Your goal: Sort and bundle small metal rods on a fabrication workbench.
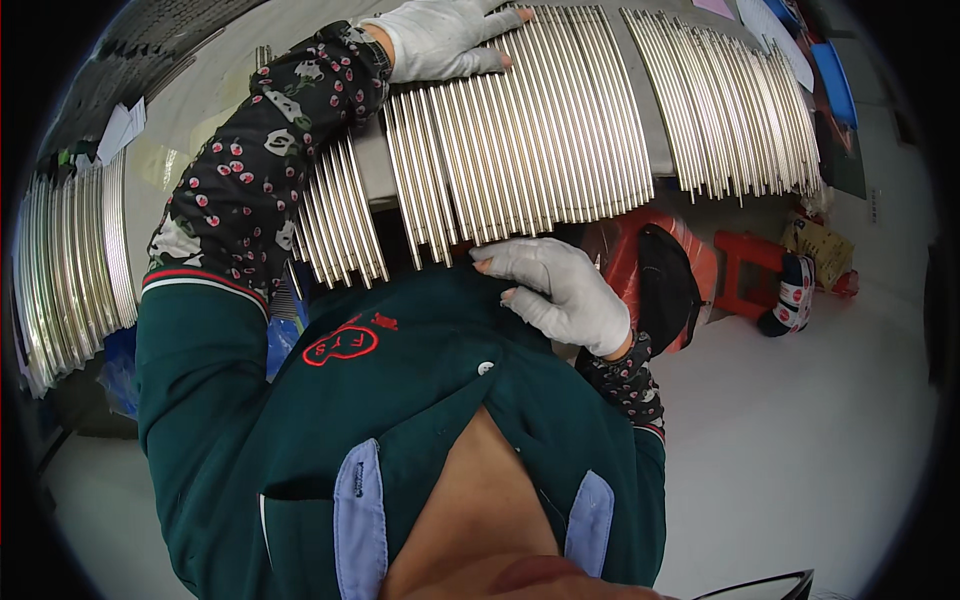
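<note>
Across the counter point(655, 120), head view: silver metal rods point(545, 130), central row, side by side; long axes running far to near, near ends toward the wearer's torso. Left hand point(435, 40), white-gloved: palm down over the rods' far portion, fingers apart, pointing right; forearm extended upward. Right hand point(565, 290), white-gloved: beside the near ends, pointing left, thumb and forefinger parted; contact cannot be told.

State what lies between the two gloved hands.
The head view shows a row of slender silvery metal rods between the left hand and the right hand.
</note>
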{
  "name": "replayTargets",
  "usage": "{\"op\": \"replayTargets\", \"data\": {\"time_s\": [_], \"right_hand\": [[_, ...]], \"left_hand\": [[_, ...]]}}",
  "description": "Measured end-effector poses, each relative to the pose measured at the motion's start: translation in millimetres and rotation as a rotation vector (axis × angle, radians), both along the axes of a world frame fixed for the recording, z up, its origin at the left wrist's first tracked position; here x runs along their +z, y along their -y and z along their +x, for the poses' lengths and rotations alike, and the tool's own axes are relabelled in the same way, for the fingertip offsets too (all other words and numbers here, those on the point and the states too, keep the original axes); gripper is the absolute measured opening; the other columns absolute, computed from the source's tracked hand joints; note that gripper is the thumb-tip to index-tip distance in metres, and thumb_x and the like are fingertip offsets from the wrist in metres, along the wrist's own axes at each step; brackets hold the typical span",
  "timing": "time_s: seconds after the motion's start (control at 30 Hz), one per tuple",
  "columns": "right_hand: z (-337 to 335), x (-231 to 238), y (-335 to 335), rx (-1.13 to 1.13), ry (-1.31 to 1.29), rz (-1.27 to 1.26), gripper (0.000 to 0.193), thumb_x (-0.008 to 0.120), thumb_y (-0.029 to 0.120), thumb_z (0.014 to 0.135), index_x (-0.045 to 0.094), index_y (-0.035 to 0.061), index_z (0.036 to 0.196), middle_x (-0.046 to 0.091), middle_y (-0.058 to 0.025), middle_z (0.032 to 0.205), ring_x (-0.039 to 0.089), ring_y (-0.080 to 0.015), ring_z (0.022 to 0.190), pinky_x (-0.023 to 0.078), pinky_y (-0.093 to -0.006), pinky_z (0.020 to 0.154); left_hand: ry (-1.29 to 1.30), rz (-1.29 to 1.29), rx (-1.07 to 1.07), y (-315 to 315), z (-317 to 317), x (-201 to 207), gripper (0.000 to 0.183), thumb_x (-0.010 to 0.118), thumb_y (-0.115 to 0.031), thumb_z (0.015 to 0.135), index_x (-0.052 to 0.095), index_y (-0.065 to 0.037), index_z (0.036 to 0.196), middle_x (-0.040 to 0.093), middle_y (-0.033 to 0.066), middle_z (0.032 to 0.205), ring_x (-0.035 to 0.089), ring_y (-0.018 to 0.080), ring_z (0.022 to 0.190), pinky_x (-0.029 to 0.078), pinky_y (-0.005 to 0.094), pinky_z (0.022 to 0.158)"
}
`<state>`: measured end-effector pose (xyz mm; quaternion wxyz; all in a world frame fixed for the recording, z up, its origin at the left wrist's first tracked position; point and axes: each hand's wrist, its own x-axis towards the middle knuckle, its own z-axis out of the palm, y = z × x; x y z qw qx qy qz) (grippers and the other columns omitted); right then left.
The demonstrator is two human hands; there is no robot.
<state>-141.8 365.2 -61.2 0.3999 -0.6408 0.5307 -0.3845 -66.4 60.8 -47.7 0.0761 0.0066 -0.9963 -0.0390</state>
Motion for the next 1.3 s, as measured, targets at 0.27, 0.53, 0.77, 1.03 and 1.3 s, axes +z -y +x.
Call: {"op": "replayTargets", "data": {"time_s": [0.27, 0.53, 0.77, 1.03, 1.3], "right_hand": [[3, 10, 13, 0.001, -0.161, 0.218, 0.031, 0.064, 0.005, 0.079, 0.066, -0.0036, 0.109, 0.068, -0.0187, 0.108, 0.067, -0.0301, 0.099, 0.052, -0.0361, 0.084], [46, 13, 33, 0.385, 0.061, -0.024, 0.036, 0.062, 0.013, 0.084, 0.062, -0.0032, 0.116, 0.061, -0.0220, 0.123, 0.061, -0.0352, 0.112, 0.048, -0.0403, 0.093], [74, 13, 52, 0.317, 0.046, 0.037, 0.043, 0.058, 0.001, 0.086, 0.053, -0.0030, 0.129, 0.054, -0.0215, 0.135, 0.051, -0.0331, 0.127, 0.039, -0.0360, 0.107], [80, 26, 58, 0.227, -0.040, 0.199, 0.041, 0.061, 0.001, 0.084, 0.056, -0.0042, 0.125, 0.060, -0.0196, 0.126, 0.057, -0.0308, 0.120, 0.043, -0.0338, 0.103], [111, 28, 68, 0.483, 0.165, -0.013, 0.032, 0.061, 0.016, 0.089, 0.062, -0.0025, 0.114, 0.063, -0.0202, 0.119, 0.061, -0.0368, 0.109, 0.047, -0.0417, 0.094]], "left_hand": [[-0.040, 0.076, -0.073, 4, -7, -4, 0.067, 0.054, -0.044, 0.090, 0.042, 0.002, 0.137, 0.044, 0.0291, 0.134, 0.046, 0.0443, 0.122, 0.037, 0.0488, 0.104], [-0.028, 0.052, -0.051, 24, 53, 29, 0.064, 0.048, -0.044, 0.094, 0.038, -0.003, 0.142, 0.041, 0.0283, 0.137, 0.044, 0.0459, 0.119, 0.037, 0.0498, 0.102], [0.069, -0.061, 0.054, 37, 129, 18, 0.065, 0.050, -0.045, 0.093, 0.038, -0.002, 0.142, 0.038, 0.0285, 0.141, 0.046, 0.0457, 0.119, 0.038, 0.0509, 0.101], [-0.057, -0.093, 0.029, 33, 106, 16, 0.065, 0.056, -0.041, 0.090, 0.042, 0.002, 0.137, 0.043, 0.0295, 0.134, 0.046, 0.0448, 0.120, 0.039, 0.0494, 0.101], [-0.123, -0.129, 0.020, 41, 138, 30, 0.067, 0.051, -0.041, 0.093, 0.034, -0.003, 0.144, 0.037, 0.0281, 0.142, 0.037, 0.0436, 0.131, 0.030, 0.0541, 0.108]]}}
